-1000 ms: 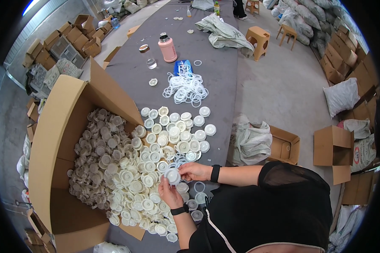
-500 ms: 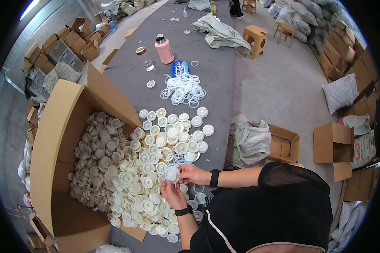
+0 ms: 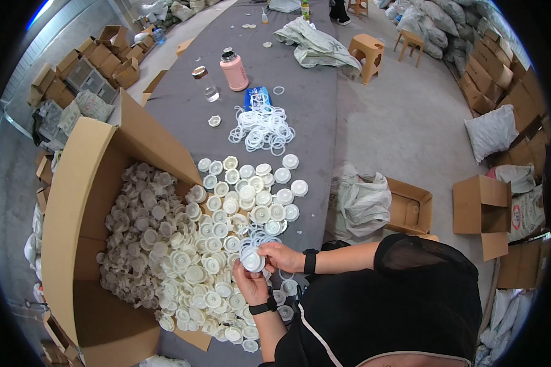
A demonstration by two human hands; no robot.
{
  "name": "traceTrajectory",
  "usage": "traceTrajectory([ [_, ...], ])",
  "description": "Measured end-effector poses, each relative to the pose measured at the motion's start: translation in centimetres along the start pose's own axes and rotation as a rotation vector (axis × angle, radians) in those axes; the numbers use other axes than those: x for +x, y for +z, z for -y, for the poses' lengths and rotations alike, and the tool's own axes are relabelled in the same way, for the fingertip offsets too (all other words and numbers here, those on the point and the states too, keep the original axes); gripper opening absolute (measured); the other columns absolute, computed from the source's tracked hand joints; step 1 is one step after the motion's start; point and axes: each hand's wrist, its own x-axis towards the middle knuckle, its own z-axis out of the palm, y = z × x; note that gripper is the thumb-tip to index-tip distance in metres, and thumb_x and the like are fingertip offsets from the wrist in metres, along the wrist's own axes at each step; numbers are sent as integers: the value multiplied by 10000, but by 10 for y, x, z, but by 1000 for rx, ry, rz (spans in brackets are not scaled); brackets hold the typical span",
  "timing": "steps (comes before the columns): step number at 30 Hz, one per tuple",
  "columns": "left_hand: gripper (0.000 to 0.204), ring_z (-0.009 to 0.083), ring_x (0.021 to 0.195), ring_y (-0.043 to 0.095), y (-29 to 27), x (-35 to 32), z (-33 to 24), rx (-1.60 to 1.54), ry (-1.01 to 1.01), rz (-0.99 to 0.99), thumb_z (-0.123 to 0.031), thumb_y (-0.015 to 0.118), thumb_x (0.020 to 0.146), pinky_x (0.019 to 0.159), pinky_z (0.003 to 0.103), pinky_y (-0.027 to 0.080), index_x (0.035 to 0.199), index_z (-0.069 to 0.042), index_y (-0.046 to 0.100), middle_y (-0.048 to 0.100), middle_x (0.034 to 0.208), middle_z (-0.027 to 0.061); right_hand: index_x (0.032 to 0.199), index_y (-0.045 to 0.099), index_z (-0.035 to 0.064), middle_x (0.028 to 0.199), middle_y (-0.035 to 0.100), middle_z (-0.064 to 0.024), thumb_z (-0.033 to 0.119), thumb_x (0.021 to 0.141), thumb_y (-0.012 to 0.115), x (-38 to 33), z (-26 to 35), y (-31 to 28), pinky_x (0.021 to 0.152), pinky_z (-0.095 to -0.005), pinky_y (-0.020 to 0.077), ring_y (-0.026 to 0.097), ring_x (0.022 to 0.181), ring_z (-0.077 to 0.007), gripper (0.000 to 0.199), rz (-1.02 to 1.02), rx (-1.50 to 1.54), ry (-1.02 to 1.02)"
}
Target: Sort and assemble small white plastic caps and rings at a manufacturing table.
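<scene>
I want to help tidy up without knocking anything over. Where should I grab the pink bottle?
Probably best around the middle of the pink bottle, coming from its right. It looks upright, with a round body to wrap around. The clear bottle stands close on its left, while the right side has bare table.

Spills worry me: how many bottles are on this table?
4: a clear bottle; a pink bottle right of it; farther off, a small bottle, and a green bottle to its right, near the picture's top edge. The crumpled sack may hide more.
</scene>
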Motion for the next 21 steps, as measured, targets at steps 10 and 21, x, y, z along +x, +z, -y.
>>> traceTrajectory([
  [10,141,111,678,515,35,-7,9,301,216,-135,-186,495,811,614,243,427,816,-45,494,517,753,21,665,550,95,502,461,46,321,821,476,3,12,0,303,-178,218,329,339,-33,284,-27,-112,154],
  [21,134,119,716,516,36,11,11,229,136,-20,-152,485,821,665,241,418,855,-23,497,513,778,36,655,542,109,472,428,61,324,818,500,24,20,-28,303,-176,195,323,347,-20,274,-8,-110,292],
])
